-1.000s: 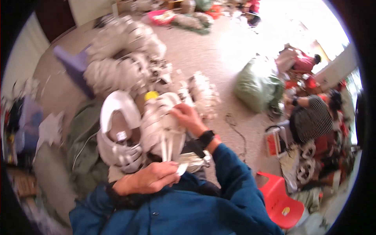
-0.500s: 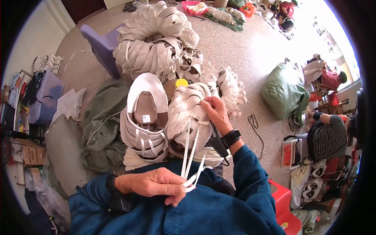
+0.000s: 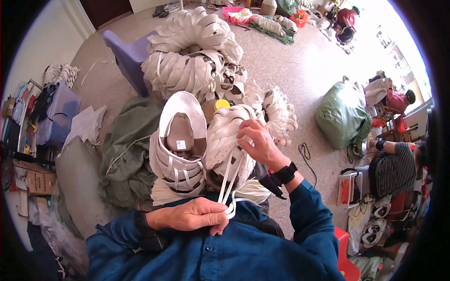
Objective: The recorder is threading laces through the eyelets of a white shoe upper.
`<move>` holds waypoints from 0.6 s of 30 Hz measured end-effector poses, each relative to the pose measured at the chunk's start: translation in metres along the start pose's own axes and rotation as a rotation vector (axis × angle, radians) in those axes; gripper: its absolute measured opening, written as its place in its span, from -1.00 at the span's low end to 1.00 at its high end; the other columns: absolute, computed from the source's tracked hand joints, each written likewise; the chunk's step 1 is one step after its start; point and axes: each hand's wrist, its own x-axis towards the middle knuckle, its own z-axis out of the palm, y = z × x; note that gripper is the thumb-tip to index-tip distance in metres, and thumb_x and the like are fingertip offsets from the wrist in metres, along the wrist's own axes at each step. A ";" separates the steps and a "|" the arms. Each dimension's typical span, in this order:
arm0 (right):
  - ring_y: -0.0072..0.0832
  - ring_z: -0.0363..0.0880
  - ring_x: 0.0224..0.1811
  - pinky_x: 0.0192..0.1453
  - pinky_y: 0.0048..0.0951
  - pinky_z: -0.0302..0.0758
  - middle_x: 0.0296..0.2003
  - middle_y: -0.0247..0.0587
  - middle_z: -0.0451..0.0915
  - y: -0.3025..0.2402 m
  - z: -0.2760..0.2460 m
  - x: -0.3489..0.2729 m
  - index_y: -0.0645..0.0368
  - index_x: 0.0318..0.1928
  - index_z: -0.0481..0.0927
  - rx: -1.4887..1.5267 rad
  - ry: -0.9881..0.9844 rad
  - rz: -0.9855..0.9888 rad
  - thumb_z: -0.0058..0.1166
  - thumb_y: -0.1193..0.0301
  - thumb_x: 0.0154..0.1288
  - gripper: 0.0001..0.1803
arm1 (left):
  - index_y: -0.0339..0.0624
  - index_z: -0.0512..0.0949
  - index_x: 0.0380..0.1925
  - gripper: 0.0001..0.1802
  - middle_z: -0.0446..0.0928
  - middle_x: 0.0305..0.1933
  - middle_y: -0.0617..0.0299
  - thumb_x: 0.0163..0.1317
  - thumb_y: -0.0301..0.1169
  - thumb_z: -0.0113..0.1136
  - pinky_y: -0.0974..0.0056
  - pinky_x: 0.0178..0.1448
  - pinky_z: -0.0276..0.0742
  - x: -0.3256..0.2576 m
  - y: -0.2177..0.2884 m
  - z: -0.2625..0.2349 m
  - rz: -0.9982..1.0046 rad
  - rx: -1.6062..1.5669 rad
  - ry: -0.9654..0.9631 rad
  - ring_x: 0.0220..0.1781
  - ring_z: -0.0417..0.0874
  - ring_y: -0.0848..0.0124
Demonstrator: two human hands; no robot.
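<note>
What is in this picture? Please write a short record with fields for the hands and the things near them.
left hand: grips ends of the white straps
right hand: rests on the white woven shoe piece
beside it: second shoe piece, brown insole showing
behind: pile of white pieces, purple stool
right side: green sack

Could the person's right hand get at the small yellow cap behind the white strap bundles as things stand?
Probably yes: the right hand rests atop the white woven strap bundle, the small yellow cap just beyond, uncovered, though white straps occupy the grip.

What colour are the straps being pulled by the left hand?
White, the straps run from the left hand up to the right hand; head view.
</note>
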 end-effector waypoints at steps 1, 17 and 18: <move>-0.15 0.47 0.11 0.25 -0.13 0.34 -0.05 -0.16 0.55 -0.002 -0.001 0.003 0.16 -0.27 0.64 -0.053 -0.053 -0.020 0.21 0.46 0.18 -0.90 | -0.45 0.43 0.25 -0.54 0.61 -0.23 0.18 0.58 -0.27 -0.05 0.39 -0.12 0.51 0.002 0.000 0.000 0.002 0.001 -0.002 -0.29 0.56 0.51; -0.25 0.46 0.16 0.29 -0.22 0.32 -0.07 -0.21 0.58 0.011 -0.005 0.023 0.19 -0.40 0.60 -0.074 -0.358 -0.032 0.20 0.45 0.14 -0.92 | -0.41 0.50 0.11 -0.61 0.61 -0.27 0.20 0.57 -0.27 -0.04 0.38 -0.16 0.52 0.006 0.001 -0.012 0.061 0.069 -0.006 -0.32 0.59 0.51; -0.29 0.51 0.09 0.22 -0.27 0.38 -0.12 -0.18 0.60 0.013 -0.003 0.024 0.21 -0.41 0.59 -0.094 -0.338 -0.055 0.18 0.45 0.15 -0.90 | -0.41 0.50 0.06 -0.63 0.61 -0.27 0.21 0.58 -0.27 -0.05 0.38 -0.16 0.51 0.007 0.002 -0.012 0.061 0.088 -0.007 -0.32 0.58 0.52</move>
